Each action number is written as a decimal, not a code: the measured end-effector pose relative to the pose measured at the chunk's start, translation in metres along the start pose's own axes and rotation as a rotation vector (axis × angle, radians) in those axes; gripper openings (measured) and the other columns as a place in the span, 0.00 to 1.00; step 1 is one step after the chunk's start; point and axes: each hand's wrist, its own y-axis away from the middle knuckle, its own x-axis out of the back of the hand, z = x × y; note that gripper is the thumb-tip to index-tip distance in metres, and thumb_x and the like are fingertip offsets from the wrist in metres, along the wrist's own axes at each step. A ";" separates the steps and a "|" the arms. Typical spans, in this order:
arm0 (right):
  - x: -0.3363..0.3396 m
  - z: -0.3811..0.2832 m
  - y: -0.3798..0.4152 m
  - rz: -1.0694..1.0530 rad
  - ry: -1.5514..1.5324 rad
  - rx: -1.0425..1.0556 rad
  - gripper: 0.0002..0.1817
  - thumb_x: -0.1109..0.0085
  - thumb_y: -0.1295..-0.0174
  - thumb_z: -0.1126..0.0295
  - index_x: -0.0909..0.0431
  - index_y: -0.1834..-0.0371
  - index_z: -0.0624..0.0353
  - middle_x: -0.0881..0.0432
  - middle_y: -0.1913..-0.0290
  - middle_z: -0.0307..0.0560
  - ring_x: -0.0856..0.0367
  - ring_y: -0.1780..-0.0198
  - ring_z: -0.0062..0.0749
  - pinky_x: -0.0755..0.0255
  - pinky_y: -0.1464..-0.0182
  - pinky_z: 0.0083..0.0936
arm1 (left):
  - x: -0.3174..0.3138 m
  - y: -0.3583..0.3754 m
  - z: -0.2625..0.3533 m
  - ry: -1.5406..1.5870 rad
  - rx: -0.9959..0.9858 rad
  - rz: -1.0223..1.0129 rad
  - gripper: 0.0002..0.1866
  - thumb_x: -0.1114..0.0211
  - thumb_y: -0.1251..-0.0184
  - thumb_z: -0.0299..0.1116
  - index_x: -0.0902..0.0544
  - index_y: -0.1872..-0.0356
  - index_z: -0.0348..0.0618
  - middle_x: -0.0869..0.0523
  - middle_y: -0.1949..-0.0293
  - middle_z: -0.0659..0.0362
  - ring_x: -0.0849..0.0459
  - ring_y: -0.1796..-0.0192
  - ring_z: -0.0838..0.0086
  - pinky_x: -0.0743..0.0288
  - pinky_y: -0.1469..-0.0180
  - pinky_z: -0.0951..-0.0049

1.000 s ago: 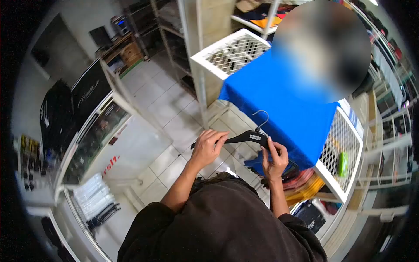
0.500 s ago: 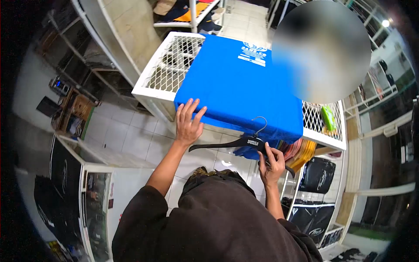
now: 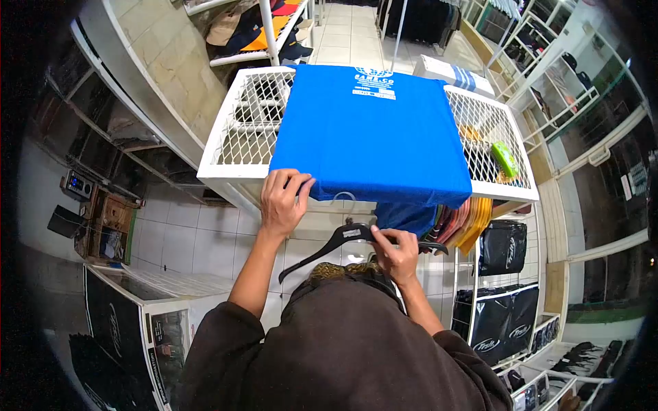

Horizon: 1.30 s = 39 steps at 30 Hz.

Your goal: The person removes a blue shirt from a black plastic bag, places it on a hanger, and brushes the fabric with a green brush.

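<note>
A blue T-shirt (image 3: 370,137) with white print near its far end lies flat over a white mesh-topped table, its near hem hanging at the front edge. My left hand (image 3: 282,200) is at the near left corner of the shirt, fingers curled over the hem and pinching the cloth. In my right hand (image 3: 397,255) is a black clothes hanger (image 3: 336,240), gripped right of its middle. The hanger's metal hook reaches up to the shirt's hem, its top overlapping the blue cloth, and its arms hang below the table edge.
The mesh table (image 3: 236,168) has a white frame; a green packet (image 3: 504,159) rests at its right. Folded colourful clothes (image 3: 469,222) sit beneath. Black bags (image 3: 504,246) fill the right shelves. Caps (image 3: 257,31) stand on a rack behind, and a glass cabinet (image 3: 168,342) is at lower left.
The hanger has come down and left, its hook now at the hem. My left fingers, flat on the cloth before, have curled over the edge. The view has shifted.
</note>
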 end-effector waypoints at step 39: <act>0.056 0.066 -0.030 0.299 0.281 -0.340 0.22 0.22 0.45 0.71 0.17 0.47 0.58 0.21 0.51 0.55 0.19 0.47 0.54 0.23 0.43 0.44 | 0.031 0.014 0.000 0.041 -0.131 0.056 0.12 0.24 0.45 0.24 0.12 0.59 0.44 0.17 0.63 0.59 0.18 0.57 0.62 0.25 0.50 0.59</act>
